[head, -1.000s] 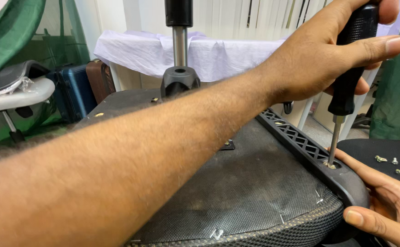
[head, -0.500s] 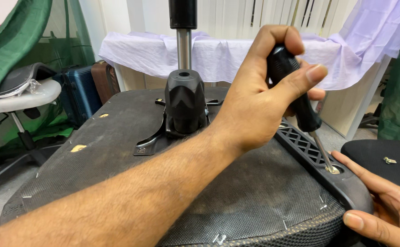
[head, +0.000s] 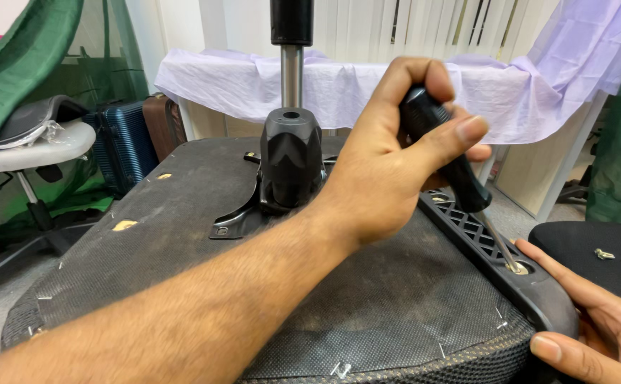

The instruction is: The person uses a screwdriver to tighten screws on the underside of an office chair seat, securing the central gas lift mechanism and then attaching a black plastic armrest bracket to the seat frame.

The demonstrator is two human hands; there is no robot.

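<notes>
The screwdriver [head: 444, 153] in the left hand [head: 388, 174] has a matt black plastic handle and a thin, dull metal shaft. Under that hand, the seat [head: 182, 263] is covered in rough, dusty black woven cloth pinned with shiny metal staples. By the right hand [head: 595, 323] runs a smooth, matt black plastic rail [head: 491, 245]. Beyond the left wrist, the hub [head: 290, 160] looks like semi-gloss black plastic, and the column [head: 291, 75] above it is polished metal.

The left hand [head: 395, 163] is fisted with forearm stretched across; the right hand [head: 595, 320] lies open, fingers extended.
</notes>
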